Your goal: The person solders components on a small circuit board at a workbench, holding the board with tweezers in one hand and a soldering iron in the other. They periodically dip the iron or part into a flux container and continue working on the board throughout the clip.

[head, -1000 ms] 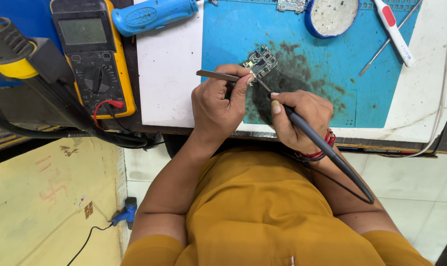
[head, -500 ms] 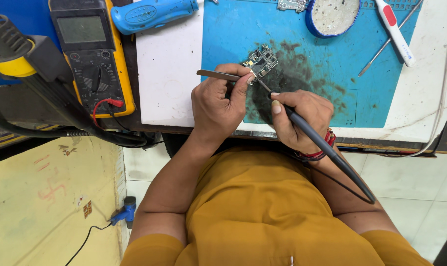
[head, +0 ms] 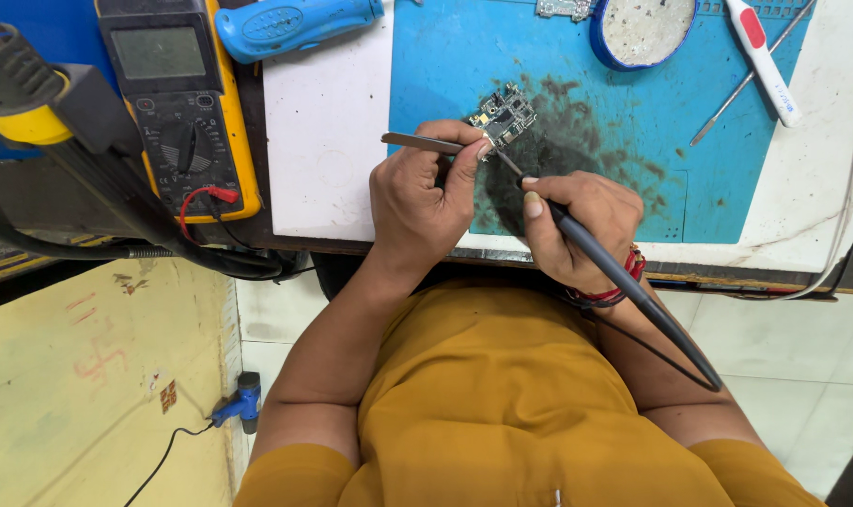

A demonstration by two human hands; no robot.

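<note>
A small circuit board point(head: 504, 114) lies on a blue work mat point(head: 586, 113) that is stained dark around it. My left hand point(head: 419, 202) grips metal tweezers point(head: 426, 143) whose tip meets the board's near edge. My right hand point(head: 577, 225) holds a black soldering iron point(head: 624, 282) like a pen, its thin tip touching the board beside the tweezers. The iron's cord trails back past my right forearm.
A yellow multimeter point(head: 178, 103) with a red lead sits at the left, next to a blue tool point(head: 295, 23). A round blue tin point(head: 644, 30), a white and red tool point(head: 760, 58) and a thin metal probe point(head: 741, 84) lie at the back right.
</note>
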